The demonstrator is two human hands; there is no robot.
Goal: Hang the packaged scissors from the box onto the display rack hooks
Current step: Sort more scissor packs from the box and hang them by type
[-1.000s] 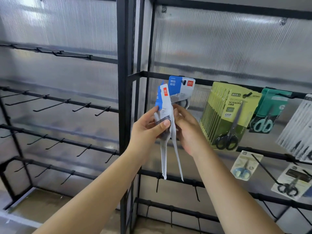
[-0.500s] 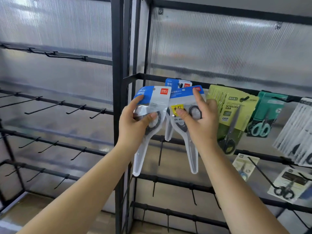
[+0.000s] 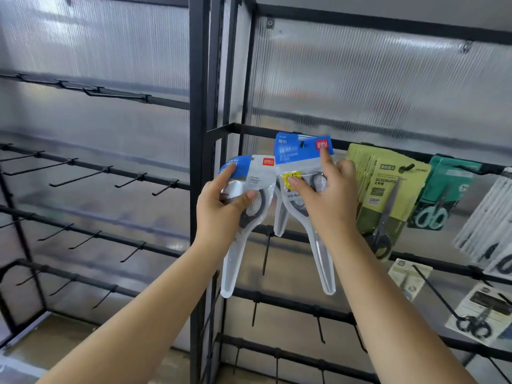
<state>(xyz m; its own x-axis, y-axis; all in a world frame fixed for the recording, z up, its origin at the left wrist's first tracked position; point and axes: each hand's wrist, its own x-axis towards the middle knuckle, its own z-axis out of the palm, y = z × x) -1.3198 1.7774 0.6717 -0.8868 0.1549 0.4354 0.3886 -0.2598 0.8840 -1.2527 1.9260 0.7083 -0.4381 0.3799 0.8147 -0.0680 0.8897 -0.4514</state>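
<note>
My left hand grips a packaged pair of scissors with a blue and white header, held in front of the rack's black upright. My right hand pinches a second, matching pack between thumb and index finger. Its blue header sits up at the top rail, where a black hook tip shows through the hanger hole. The clear blade ends of both packs hang down. The box is out of view.
To the right hang yellow-green scissor packs, a teal pack and white packs. Lower rails carry more packs and bare hooks. The left rack bay has rows of bare hooks.
My right hand has lifted its pack so the header reaches the top rail hook. My left hand keeps its pack in about the same place.
</note>
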